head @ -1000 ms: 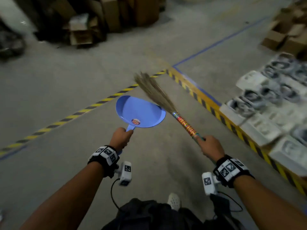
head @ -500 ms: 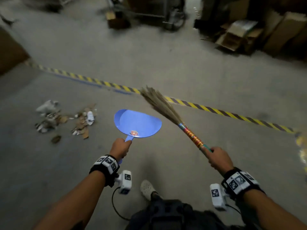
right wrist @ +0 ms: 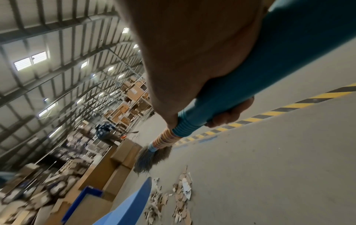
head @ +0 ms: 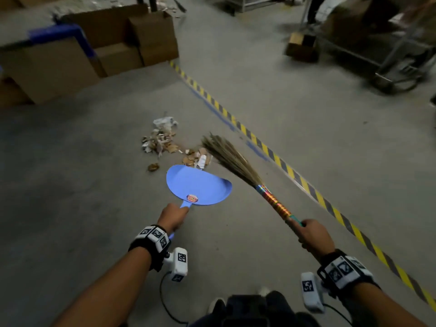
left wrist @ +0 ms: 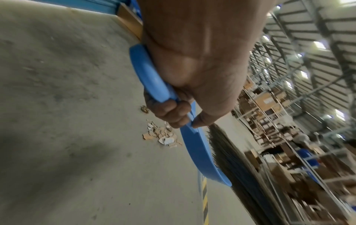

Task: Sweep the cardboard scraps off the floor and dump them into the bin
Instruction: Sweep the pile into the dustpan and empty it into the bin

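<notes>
A pile of cardboard and paper scraps [head: 165, 143] lies on the grey concrete floor straight ahead, also seen as scraps [left wrist: 163, 135] and scraps [right wrist: 181, 196]. My left hand [head: 172, 217] grips the handle of a blue dustpan [head: 199, 186], held in the air just short of the pile; the dustpan [left wrist: 200, 153] is empty. My right hand [head: 311, 234] grips the teal handle of a grass broom [head: 232, 159], whose bristles [right wrist: 152, 158] hang above the right end of the scraps.
Large brown cardboard boxes [head: 99, 48] with a blue corner edge stand at the far left. A yellow-black floor stripe [head: 271, 152] runs diagonally to the right. A metal trolley [head: 396, 57] and a small box [head: 302, 46] are at the far right.
The view has swung left, so the scrap pile now lies straight ahead of the dustpan and broom instead of off to the left. Both hands keep their grips.
</notes>
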### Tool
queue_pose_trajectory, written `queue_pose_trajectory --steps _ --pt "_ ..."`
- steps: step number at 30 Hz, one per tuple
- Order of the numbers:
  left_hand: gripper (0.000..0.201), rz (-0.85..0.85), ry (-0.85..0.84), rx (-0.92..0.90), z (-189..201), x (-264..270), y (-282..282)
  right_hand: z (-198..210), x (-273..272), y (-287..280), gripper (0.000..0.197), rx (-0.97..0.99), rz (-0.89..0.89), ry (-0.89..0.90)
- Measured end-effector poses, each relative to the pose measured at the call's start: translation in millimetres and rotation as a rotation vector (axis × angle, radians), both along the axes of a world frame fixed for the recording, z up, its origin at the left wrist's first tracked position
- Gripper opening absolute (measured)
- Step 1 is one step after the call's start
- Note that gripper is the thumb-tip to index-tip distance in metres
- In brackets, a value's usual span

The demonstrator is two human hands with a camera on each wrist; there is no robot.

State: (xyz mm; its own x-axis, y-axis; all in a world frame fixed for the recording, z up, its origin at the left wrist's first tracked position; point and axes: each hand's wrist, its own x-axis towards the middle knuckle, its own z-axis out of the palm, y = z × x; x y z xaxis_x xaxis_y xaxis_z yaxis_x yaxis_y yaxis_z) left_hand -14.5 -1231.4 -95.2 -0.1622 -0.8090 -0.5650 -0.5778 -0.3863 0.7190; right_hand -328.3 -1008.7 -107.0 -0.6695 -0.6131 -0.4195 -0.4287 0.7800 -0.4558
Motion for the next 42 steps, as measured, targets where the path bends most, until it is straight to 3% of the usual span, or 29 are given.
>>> queue_pose_trajectory --steps 13,19,22,29,35,38,42 --pt "0.03 0.281 -0.092 0.14 -26.3 -69.4 -165.7 -22.8 -135.8 -281.4 0.057 0.164 0.418 -0.096" --pt "0.026 0.394 -0.145 0.222 -28.2 -82.1 -226.1 -29.7 -159.9 -401.2 0.057 0.295 0.653 -0.066" --pt "0.027 0.408 -0.185 0.298 -41.4 -71.3 -253.9 -52.5 -152.1 -448.1 0.057 0.365 0.736 -0.084" --pt "0.022 0.412 -0.257 0.509 -139.8 -38.5 -336.7 -173.7 -113.7 -561.2 0.055 0.577 0.805 -0.106" --pt "0.018 0.429 -0.192 0.585 -245.9 -29.2 -419.1 -288.8 -109.3 -636.5 0.053 0.718 0.742 0.058" --pt "0.016 0.475 -0.138 0.622 -276.8 -30.5 -453.1 -301.2 -120.0 -669.0 0.059 0.725 0.694 0.072" --pt "0.014 0.523 -0.073 0.653 -284.8 -33.5 -488.1 -271.4 -131.5 -699.6 0.064 0.62 0.662 0.015"
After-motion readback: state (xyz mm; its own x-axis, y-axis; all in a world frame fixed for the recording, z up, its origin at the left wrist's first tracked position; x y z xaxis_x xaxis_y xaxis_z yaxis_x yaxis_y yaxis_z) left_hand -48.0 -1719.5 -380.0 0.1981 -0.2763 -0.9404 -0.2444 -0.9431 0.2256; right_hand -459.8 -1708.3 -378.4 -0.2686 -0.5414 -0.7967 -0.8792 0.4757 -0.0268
